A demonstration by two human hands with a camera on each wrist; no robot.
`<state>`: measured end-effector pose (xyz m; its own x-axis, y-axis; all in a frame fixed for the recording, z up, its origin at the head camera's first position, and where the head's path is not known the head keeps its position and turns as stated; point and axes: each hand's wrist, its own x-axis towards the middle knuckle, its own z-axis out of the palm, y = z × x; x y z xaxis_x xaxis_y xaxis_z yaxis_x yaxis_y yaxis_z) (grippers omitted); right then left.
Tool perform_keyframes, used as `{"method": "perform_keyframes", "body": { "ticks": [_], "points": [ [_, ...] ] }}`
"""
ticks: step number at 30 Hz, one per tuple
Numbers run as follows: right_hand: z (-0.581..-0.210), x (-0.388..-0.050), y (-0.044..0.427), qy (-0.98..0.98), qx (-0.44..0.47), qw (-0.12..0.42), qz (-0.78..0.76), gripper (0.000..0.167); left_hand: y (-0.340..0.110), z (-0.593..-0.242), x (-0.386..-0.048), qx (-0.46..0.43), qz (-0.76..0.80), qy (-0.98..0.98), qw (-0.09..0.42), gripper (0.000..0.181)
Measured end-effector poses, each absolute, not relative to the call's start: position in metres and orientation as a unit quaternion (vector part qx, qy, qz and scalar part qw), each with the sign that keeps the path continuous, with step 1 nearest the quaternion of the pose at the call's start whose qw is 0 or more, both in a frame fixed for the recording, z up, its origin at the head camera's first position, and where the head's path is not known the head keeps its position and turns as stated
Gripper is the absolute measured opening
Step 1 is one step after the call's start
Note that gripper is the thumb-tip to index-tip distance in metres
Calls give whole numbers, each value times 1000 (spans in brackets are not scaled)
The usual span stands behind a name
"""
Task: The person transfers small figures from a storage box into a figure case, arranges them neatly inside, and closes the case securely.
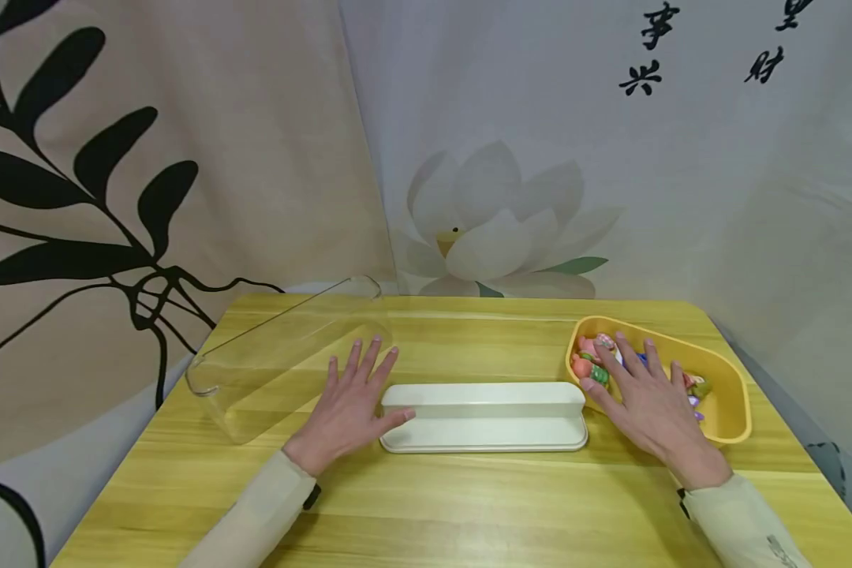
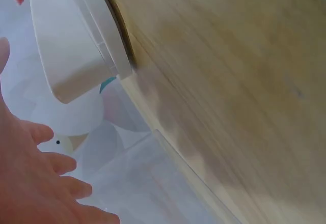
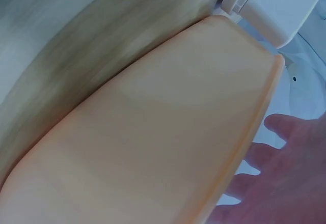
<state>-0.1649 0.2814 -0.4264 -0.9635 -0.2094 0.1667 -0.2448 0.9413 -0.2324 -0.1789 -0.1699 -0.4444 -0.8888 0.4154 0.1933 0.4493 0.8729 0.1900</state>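
Observation:
A white tray-like base (image 1: 483, 430) lies at the middle of the table, with a raised ledge along its back. My left hand (image 1: 344, 414), fingers spread, is at its left end, thumb over the corner; whether it touches cannot be told. Beyond that hand leans a clear transparent cover (image 1: 277, 363), also low in the left wrist view (image 2: 147, 183). Over the yellow bin (image 1: 727, 394) my right hand (image 1: 653, 402) is spread, partly hiding small colourful figures (image 1: 588, 367) inside. The right wrist view shows the bin's outer wall (image 3: 153, 107) beside the right hand (image 3: 290, 173).
The wooden table (image 1: 483, 513) carries all of these, its back edge near a curtain (image 1: 681, 197) printed with a lotus and dark characters. Dark leaves are printed on the curtain at the left.

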Motion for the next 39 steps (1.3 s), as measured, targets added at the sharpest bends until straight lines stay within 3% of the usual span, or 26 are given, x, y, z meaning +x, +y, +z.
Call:
{"method": "perform_keyframes", "body": {
  "ticks": [17, 39],
  "points": [
    [-420, -161, 282, -980, 121, 71, 142, 74, -157, -448, -180, -305, -131, -943, 24, 104],
    [-419, -160, 289, -982, 114, 82, 128, 72, -152, -450, -179, -370, -62, -927, 0, 111]
  ]
}}
